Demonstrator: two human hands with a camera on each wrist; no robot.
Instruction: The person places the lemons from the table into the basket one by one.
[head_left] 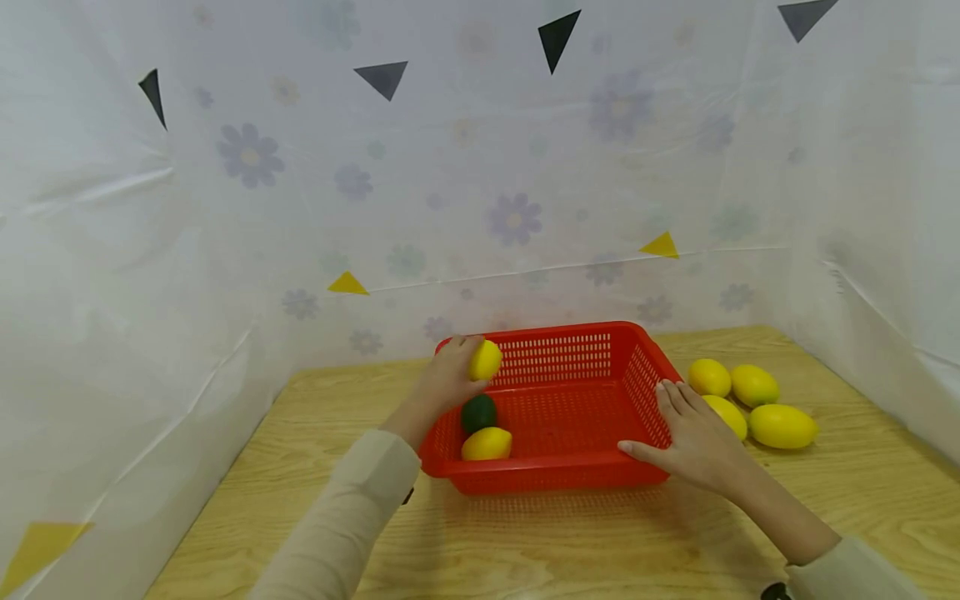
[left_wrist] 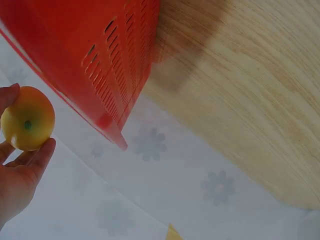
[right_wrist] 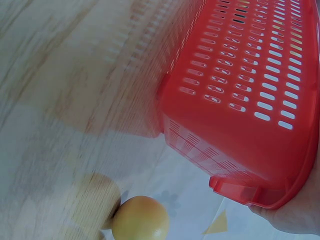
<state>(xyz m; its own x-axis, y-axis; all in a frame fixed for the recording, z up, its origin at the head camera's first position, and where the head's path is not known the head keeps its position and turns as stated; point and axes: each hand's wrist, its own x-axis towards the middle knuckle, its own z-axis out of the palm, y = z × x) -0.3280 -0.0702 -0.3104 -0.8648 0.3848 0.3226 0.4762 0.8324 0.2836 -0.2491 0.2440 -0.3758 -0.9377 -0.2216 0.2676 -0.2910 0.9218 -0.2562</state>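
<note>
Over the far left corner of a red basket (head_left: pixel 570 417), a person's left hand (head_left: pixel 446 379) holds a yellow lemon (head_left: pixel 485 360), fingers curled round it from the side. The wrist view shows fingertips (left_wrist: pixel 42 155) and thumb cupping the fruit, its stem dot facing out. The hold looks light, seemingly so the fruit can be carried above the rim without being squeezed.

Inside the basket, against its left wall, lie a dark green fruit (head_left: pixel 477 412) and, touching it on the near side, a second lemon (head_left: pixel 487 444). The rest of the slotted floor shows red.

The right hand (head_left: pixel 693 433) rests flat against the basket's right wall, fingers straight along the rim and thumb along the near edge. Its grip is open, pressing rather than clasping, probably to keep the basket steady.

Just beyond that hand, four more lemons (head_left: pixel 753 400) sit clustered on the wooden worktop (head_left: pixel 570 542), near the basket. A white sheet with pale flowers and small triangles (head_left: pixel 525 192) hangs behind and to both sides.
</note>
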